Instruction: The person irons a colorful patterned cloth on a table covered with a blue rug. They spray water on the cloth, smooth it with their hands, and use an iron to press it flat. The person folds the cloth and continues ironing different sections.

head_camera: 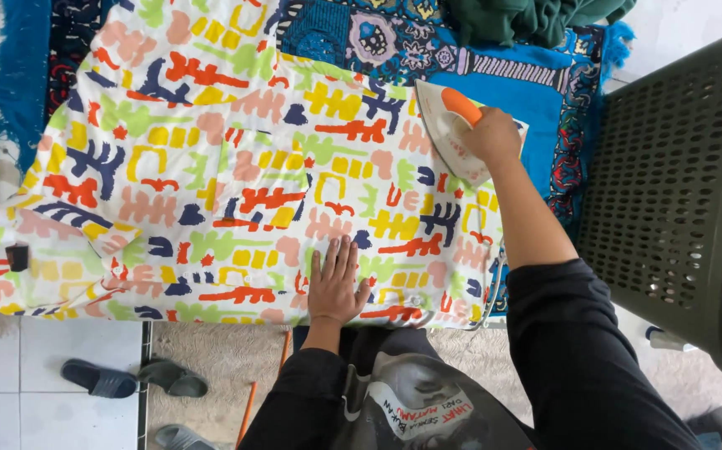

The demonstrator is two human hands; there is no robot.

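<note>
The left hand (335, 282) lies flat, fingers spread and holding nothing, on the patterned shirt (211, 167); the right hand (488, 133), arm outstretched, clasps the iron (453, 133) by its orange handle.

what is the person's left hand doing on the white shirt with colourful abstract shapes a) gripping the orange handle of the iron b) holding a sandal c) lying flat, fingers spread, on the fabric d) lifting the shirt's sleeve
c: the left hand lies flat, palm down with fingers spread, on the near part of the white shirt with colourful abstract shapes, while the right hand grips the orange handle of the white iron at the shirt's right side.
</note>
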